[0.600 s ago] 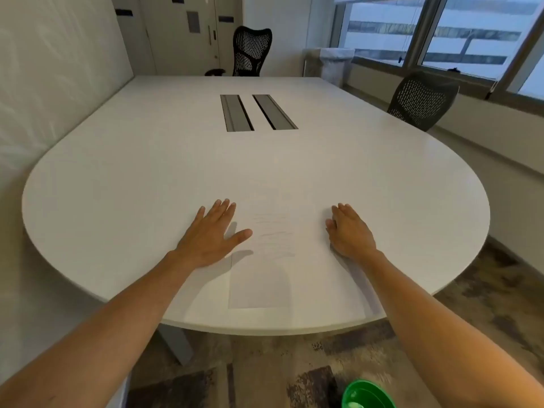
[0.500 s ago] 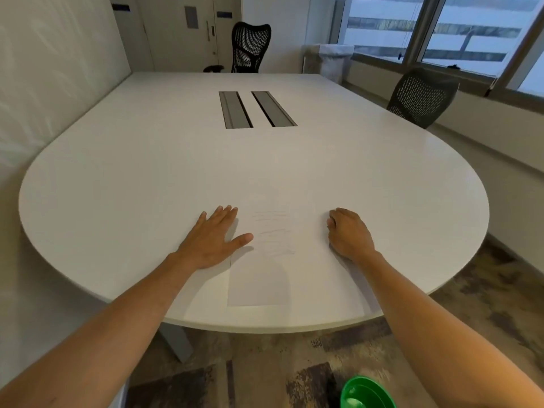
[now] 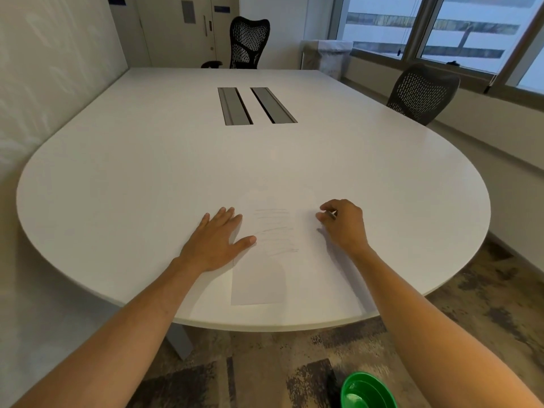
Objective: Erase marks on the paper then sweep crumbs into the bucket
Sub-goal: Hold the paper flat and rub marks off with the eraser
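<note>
A white sheet of paper (image 3: 259, 278) lies near the table's front edge, with faint pencil lines (image 3: 275, 231) across its upper half. My left hand (image 3: 216, 241) lies flat with fingers spread, its thumb resting on the paper's left edge. My right hand (image 3: 343, 225) is curled to the right of the lines and pinches a small pale eraser (image 3: 331, 214) between thumb and fingertips, just above the surface. A green bucket (image 3: 366, 391) stands on the floor below the table edge, under my right forearm. No crumbs can be made out.
The big white rounded table (image 3: 132, 187) has two grey cable slots (image 3: 256, 106) in its middle. One black mesh chair (image 3: 248, 42) stands at the far end, another (image 3: 422, 91) at the right side. A lined bin (image 3: 326, 55) sits by the window.
My right hand went from lying flat on the table to curling up and lifting slightly, now pinching the small eraser. The left hand stayed flat in place.
</note>
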Motion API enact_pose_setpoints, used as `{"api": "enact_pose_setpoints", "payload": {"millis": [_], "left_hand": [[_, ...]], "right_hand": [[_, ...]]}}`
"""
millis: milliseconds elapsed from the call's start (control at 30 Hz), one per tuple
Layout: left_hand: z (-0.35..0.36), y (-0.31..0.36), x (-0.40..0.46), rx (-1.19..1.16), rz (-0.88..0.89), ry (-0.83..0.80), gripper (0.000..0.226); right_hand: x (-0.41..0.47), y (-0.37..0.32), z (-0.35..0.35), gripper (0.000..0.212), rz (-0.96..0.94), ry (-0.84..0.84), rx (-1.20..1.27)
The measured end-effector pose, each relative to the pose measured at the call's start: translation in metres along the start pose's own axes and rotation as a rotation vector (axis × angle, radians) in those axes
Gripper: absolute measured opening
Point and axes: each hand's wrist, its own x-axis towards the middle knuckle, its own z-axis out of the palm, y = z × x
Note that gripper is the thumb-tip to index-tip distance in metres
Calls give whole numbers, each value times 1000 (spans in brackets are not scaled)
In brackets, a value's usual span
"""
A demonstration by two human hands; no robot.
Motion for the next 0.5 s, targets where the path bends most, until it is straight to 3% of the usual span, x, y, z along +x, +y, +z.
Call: {"api": "enact_pose_setpoints", "payload": {"millis": [167, 367, 500], "left_hand": [[-2, 27, -13, -64, 3, 69, 87], [10, 47, -25, 98, -22, -74, 112], [12, 49, -26, 151, -41, -120, 115]], "right_hand": [[-16, -32, 12, 22, -107, -132, 86], [-38, -47, 25, 18, -308, -311, -34], [-41, -46, 27, 16, -384, -334, -93]]}}
